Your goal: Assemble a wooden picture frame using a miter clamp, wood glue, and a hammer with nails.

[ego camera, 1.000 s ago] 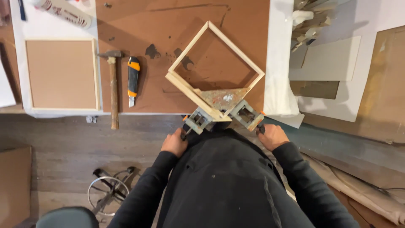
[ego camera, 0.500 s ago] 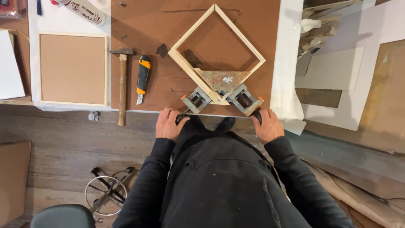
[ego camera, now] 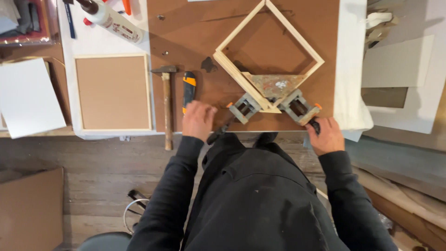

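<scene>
Gripping the clamp's right screw handle [ego camera: 315, 125], the right hand [ego camera: 326, 136] is closed on it. Curled loosely, the left hand [ego camera: 198, 120] holds nothing; the left handle [ego camera: 218, 134] lies just right of it, angled toward the frame [ego camera: 268, 51] corner beyond.
</scene>
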